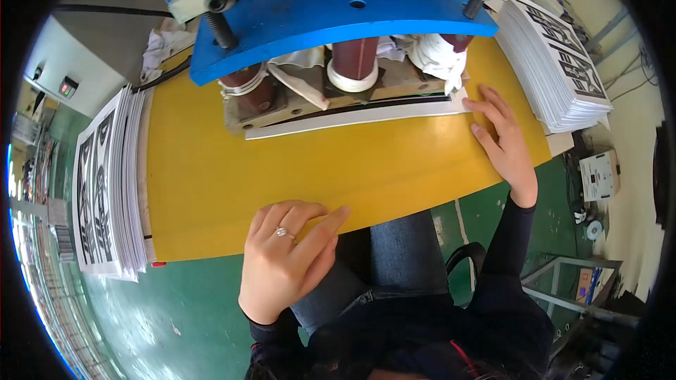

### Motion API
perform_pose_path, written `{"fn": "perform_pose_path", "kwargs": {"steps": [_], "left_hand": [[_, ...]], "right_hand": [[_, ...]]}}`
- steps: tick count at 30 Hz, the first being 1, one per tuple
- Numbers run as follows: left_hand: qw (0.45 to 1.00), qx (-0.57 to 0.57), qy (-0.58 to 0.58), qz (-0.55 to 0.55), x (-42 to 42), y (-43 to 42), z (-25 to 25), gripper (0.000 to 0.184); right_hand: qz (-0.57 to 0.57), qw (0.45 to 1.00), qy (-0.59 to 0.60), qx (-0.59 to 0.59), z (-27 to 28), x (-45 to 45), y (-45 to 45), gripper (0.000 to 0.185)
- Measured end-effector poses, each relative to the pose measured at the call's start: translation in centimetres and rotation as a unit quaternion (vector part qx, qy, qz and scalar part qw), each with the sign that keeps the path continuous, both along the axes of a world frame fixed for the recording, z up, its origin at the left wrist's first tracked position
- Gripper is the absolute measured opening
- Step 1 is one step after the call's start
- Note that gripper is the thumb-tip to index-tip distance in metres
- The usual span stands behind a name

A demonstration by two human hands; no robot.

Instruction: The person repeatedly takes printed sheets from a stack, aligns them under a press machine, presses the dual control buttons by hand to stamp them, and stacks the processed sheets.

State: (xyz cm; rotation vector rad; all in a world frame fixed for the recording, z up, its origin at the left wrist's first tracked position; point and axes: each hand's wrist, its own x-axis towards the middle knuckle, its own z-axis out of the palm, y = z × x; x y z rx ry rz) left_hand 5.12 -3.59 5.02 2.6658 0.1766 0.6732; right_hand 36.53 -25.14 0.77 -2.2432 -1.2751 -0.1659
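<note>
My left hand [285,253] is above the front edge of the yellow table [317,169], a ring on one finger, index finger extended and the others curled, with nothing visible in it. My right hand [503,141] rests on the table's right part, fingers spread, its fingertips by the right end of a white sheet [359,119]. Only a long strip of that sheet shows; its rear part is hidden under the metal base [296,110] of a press. Above the base is a blue plate [345,14] with dark red columns [354,60] wrapped in white cloth.
A stack of printed sheets [556,63] stands at the right end of the table, another stack [105,183] at the left end. Large bolts [222,24] hang through the blue plate. A black cable [165,74] runs at the back left.
</note>
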Motion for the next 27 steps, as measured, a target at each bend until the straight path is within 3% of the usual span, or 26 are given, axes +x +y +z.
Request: {"fn": "perform_pose_path", "kwargs": {"steps": [2,7,11,12,15,17,18,21,25,27], "left_hand": [[1.0,-0.011,0.022,-0.01,0.8,-0.3,-0.8,0.039],[0.998,0.012,0.055,0.005,2.8,-0.8,-2.2,0.062],[0.996,0.047,0.076,0.019,3.3,-0.8,-2.9,0.074],[0.996,0.052,0.07,0.025,3.3,-0.9,-2.9,0.071],[0.995,0.077,0.055,0.02,2.8,-1.4,-3.1,0.064],[0.993,0.105,0.047,-0.015,1.4,-1.8,-3.8,0.06],[0.989,0.123,-0.006,-0.076,0.9,-1.5,-4.0,0.046],[0.994,0.014,0.001,-0.107,-3.0,-1.5,-1.5,0.037],[0.994,-0.079,0.014,0.075,-11.5,1.5,5.1,0.031],[0.979,-0.066,-0.071,0.177,-16.3,3.1,6.5,0.02]], "right_hand": [[0.052,0.997,0.04,0.037,0.4,0.2,-0.1,0.032],[0.12,0.978,0.143,0.09,0.1,0.8,-1.4,0.014],[0.163,0.951,0.228,0.134,0.2,1.6,-2.6,0.022],[0.174,0.94,0.254,0.148,0.1,1.7,-2.7,0.026],[0.059,0.941,0.276,0.188,0.0,1.1,-2.6,0.033],[0.083,0.916,0.293,0.26,-0.9,2.0,-2.9,0.031],[0.093,0.901,0.311,0.288,-1.3,2.3,-3.2,0.03],[0.1,0.894,0.315,0.302,-1.7,2.6,-3.4,0.027],[0.069,0.905,0.306,0.287,-1.9,2.6,-3.6,0.026],[0.076,0.905,0.299,0.293,-1.9,2.7,-3.4,0.025]]}}
